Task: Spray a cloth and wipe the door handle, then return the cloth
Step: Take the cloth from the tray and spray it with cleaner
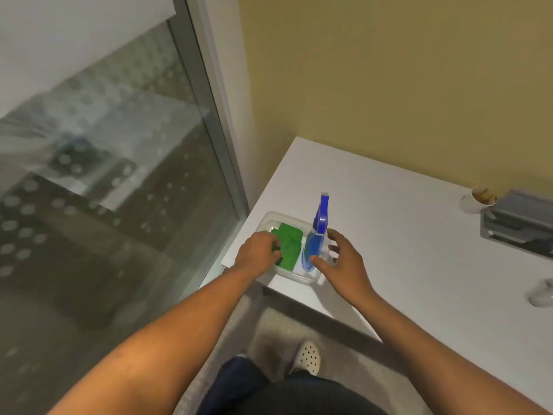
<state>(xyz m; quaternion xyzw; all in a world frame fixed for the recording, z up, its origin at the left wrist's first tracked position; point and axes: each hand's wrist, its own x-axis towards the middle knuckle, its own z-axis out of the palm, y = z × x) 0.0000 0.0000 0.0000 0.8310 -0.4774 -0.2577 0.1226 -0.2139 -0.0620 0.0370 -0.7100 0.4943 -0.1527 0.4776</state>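
Note:
A folded green cloth (289,245) lies in the left half of a clear plastic tray (279,217) at the near left corner of a white table. My left hand (256,253) rests on the cloth's left edge, fingers curled onto it. A blue spray bottle (314,238) stands upright in the tray's right half. My right hand (341,262) is spread open around the bottle's lower body, thumb close to its base; I cannot tell whether it touches. No door handle is in view.
The white table (404,235) runs along a yellow wall. A used paper cup (478,199) and a grey device (517,223) sit at its far right, a whitish object (543,293) at the right edge. A glass panel with a grey frame (209,115) stands left.

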